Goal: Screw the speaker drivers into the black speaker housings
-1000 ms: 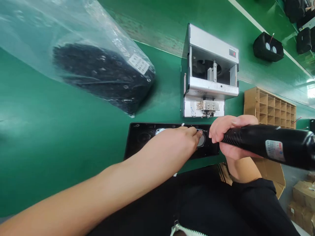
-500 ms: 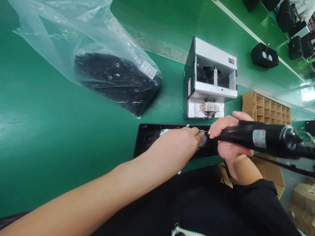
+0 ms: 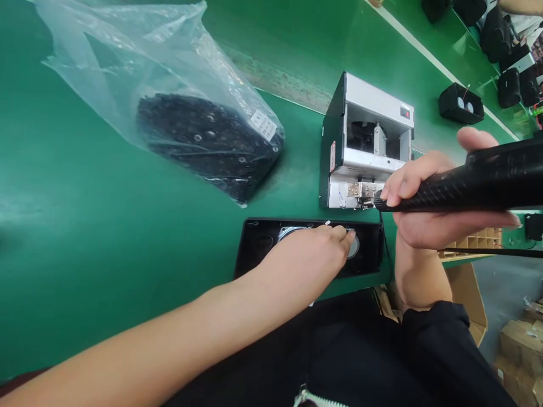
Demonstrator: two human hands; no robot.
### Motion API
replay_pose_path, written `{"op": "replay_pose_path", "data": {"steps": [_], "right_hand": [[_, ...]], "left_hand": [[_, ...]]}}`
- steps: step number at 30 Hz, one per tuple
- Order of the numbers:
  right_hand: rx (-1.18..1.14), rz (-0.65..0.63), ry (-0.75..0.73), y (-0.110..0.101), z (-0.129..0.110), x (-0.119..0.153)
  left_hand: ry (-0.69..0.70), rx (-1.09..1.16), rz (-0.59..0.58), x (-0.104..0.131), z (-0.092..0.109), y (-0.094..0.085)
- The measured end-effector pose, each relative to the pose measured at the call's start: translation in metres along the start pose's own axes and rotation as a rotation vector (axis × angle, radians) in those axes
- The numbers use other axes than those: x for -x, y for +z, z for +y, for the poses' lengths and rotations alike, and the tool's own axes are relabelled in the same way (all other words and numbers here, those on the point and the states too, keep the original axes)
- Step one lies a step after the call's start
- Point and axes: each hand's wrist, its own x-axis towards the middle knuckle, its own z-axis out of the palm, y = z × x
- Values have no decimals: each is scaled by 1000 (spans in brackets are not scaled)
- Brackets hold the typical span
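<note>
A long black speaker housing (image 3: 369, 249) lies on the green table, with a round grey speaker part (image 3: 353, 247) inside it. My left hand (image 3: 326, 243) reaches into the housing beside that part, its fingers pinched together; what they hold, if anything, is hidden. My right hand (image 3: 428, 198) is wrapped round a black electric screwdriver (image 3: 475, 181). The screwdriver's tip is at the front of a silver and black screw feeder machine (image 3: 373, 158), above the housing's right end.
A clear plastic bag (image 3: 207, 135) of black parts lies at the upper left. Behind my right hand is a cardboard divider box (image 3: 479, 240). A black speaker box (image 3: 461, 104) stands farther off, and part of a person's arm (image 3: 521, 7) shows at the top right.
My right hand has lifted the screwdriver from the housing up to the front of the feeder machine. My left hand has stayed at the housing. The view has shifted slightly.
</note>
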Motion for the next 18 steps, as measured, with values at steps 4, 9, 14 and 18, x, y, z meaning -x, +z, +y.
{"op": "replay_pose_path", "data": {"steps": [4,9,14,18], "right_hand": [[-41,36,129,-4,-19,9],[30,23,231,-29,-64,43],[33,77,280,-45,-74,79],[-3,93,295,-47,-65,93]], "left_hand": [[-21,-65,-80,2,1,-4],[-64,97,-12,10,-5,3],[-49,57,-47,10,-5,1],[-47,35,-77,8,-3,-6]]}}
